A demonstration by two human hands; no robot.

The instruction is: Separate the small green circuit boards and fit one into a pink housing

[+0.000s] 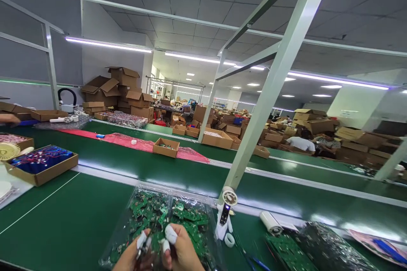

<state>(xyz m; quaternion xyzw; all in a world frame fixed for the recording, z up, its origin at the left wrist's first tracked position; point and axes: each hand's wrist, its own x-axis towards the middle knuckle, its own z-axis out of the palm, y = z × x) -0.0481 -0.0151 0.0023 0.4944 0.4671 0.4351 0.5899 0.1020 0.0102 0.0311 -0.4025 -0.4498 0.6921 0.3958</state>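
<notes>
My left hand and my right hand are close together at the bottom middle, white covers on several fingertips. Pinched in the left fingers is a small circuit board, its metallic parts partly hidden. The right thumb and fingers are drawn together beside it; what they grip is hard to make out against the green background. Beneath and beyond both hands, loose green circuit boards lie in heaps on a clear plastic tray on the green bench.
Right of the tray stand a white handheld device, a tape roll and blue-handled pliers. Farther right are green board panels and a silvery bag. A box of blue batteries sits left. A metal post rises ahead.
</notes>
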